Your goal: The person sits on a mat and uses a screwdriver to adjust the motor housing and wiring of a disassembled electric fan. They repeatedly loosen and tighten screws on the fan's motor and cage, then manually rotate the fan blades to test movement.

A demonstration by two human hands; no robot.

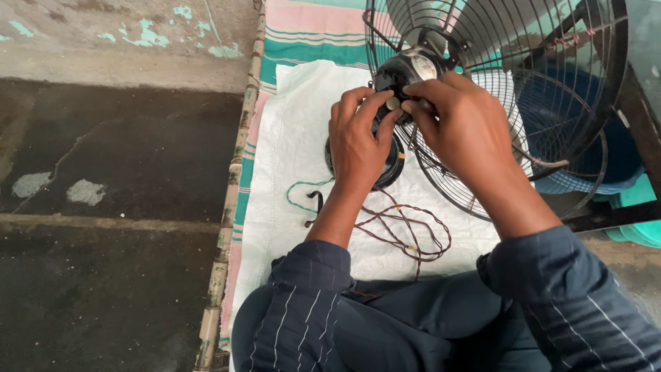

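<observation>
A black fan motor [407,69] with its metal shaft tip [393,103] sits at the middle of a black wire fan guard [551,83] that stands tilted on a white sack cloth [296,131]. My left hand [358,138] and my right hand [458,124] meet at the shaft, fingertips pinching it from both sides. Under my left hand lies a round black motor cover [394,165], mostly hidden. Twisted red-brown wires [406,231] and a green wire [297,196] trail over the cloth toward my lap.
A striped pink and teal mat [310,34] lies under the cloth, edged by a worn wooden frame [231,200]. Dark wet concrete floor [117,207] spreads to the left. Blue fan blades [558,117] and teal plastic items [640,213] sit at right.
</observation>
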